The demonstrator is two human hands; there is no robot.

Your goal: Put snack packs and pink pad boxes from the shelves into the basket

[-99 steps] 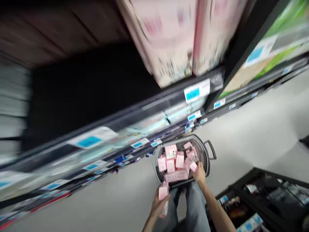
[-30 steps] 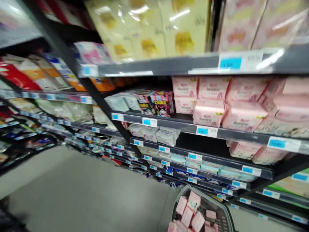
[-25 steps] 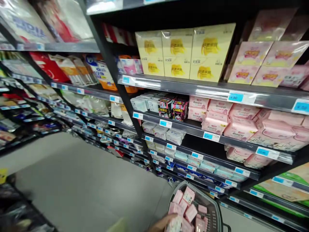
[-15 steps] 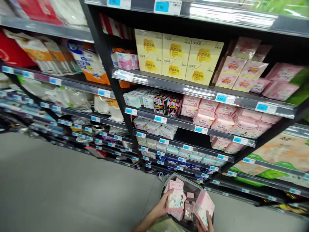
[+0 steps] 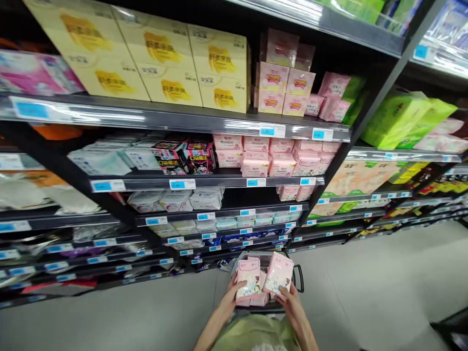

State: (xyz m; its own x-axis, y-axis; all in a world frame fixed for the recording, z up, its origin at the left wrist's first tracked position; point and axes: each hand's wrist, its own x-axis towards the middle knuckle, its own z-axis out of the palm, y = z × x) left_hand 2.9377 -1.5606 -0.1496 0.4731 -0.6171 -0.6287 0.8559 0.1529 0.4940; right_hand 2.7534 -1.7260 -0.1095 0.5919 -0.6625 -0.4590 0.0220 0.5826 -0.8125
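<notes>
My left hand (image 5: 229, 296) is closed on a pink packet (image 5: 248, 279) with a small picture on its front, and more pink packets (image 5: 259, 298) sit behind it. My right hand (image 5: 292, 303) is closed on a second pink packet (image 5: 279, 273). Both packets are held up side by side over a dark basket (image 5: 298, 277) on the floor, which they mostly hide. Straight ahead, matching pink packets (image 5: 282, 160) fill the right part of a middle shelf.
Dark shelving (image 5: 204, 181) runs across the view with blue price tags. Yellow boxes (image 5: 161, 63) stand on the upper shelf, green packs (image 5: 398, 119) to the right. Grey floor (image 5: 383, 287) spreads right of the basket. My green top (image 5: 256, 336) shows at the bottom edge.
The view swung up from the basket to the shelves, then right. My hands came up from the basket, each with a pink packet, and now hold them closer together.
</notes>
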